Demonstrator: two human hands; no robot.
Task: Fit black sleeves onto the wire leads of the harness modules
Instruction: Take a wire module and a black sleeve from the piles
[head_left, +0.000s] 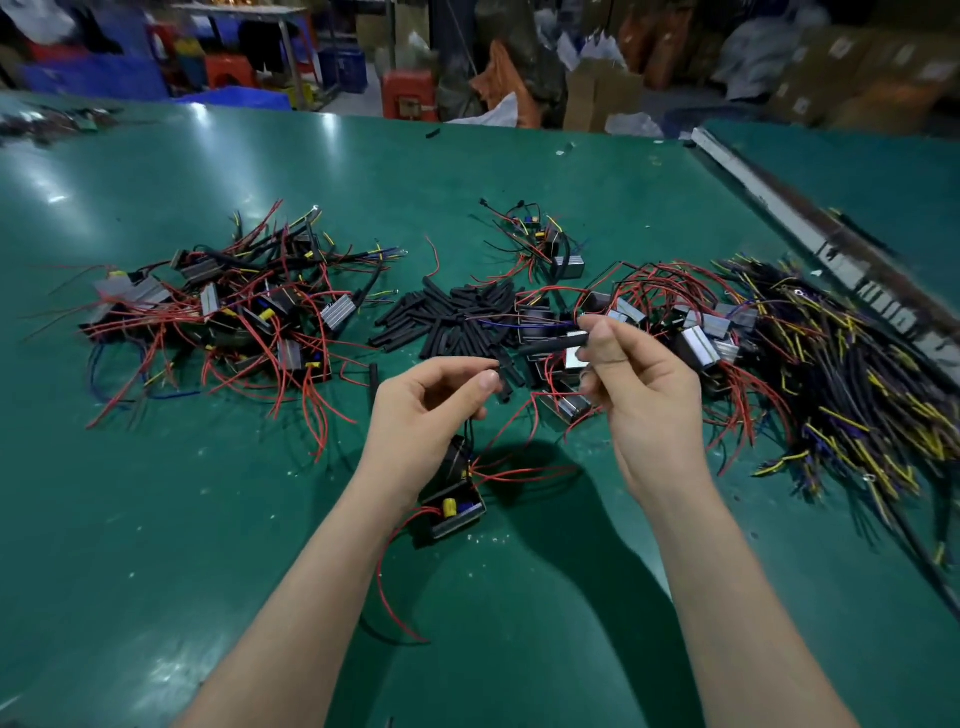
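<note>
Nearest me, a small black harness module with a yellow part and thin red leads (453, 512) hangs under my left hand (423, 415), partly hidden by my wrist. My left fingers pinch its black lead; the lead's tip is hard to make out. My right hand (641, 389) pinches a short black sleeve tube (556, 344) pointing toward it. Mid-table lies a heap of loose black sleeves (452, 317). Piled modules sit toward the green table (156, 519)'s left edge (218, 306), and a wire bundle (852, 374) at the right, cut off
</note>
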